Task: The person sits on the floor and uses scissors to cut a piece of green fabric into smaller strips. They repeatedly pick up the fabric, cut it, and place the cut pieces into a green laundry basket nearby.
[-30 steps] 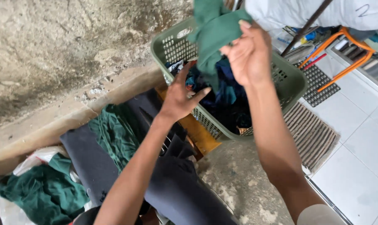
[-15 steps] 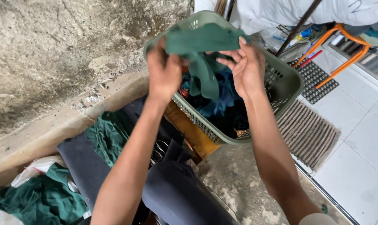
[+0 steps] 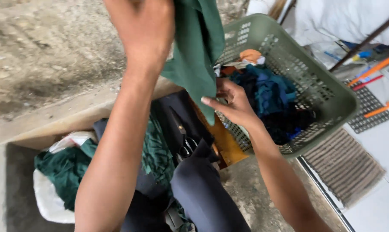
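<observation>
Rough grey concrete is running across the far left, with a low ledge [image 3: 53,116] below it, and pale tiles are showing on the right.

We are holding a dark green cloth garment [image 3: 196,51] up high in the middle of the view, above the near rim of the basket. Our left hand [image 3: 141,30] is raised at the top, its back toward the camera, closed around the upper part of the cloth; how tightly the fingers are curled we cannot tell, since they are hidden behind the hand. Our right hand [image 3: 231,103] is sitting lower, fingers half curled, pinching the hanging bottom corner between thumb and fingertips.

To do this well, in our judgement, we are needing to keep the top grip firm while the lower hand is drawing the corner outward, so the fabric is spreading flat and not twisting.

Just to the right, an olive-green perforated plastic laundry basket [image 3: 327,92] is tilting toward us, holding dark blue and black clothes [image 3: 269,92] and an orange scrap [image 3: 250,55]. Below the garment, dark trousers are covering our lap [image 3: 203,189], with more green fabric [image 3: 158,154] and a pair of black-handled scissors [image 3: 185,144] lying on it. At the near left, a white bag [image 3: 48,197] is holding another green heap [image 3: 63,169]. A ribbed brown doormat [image 3: 342,165] is lying at the right.
</observation>
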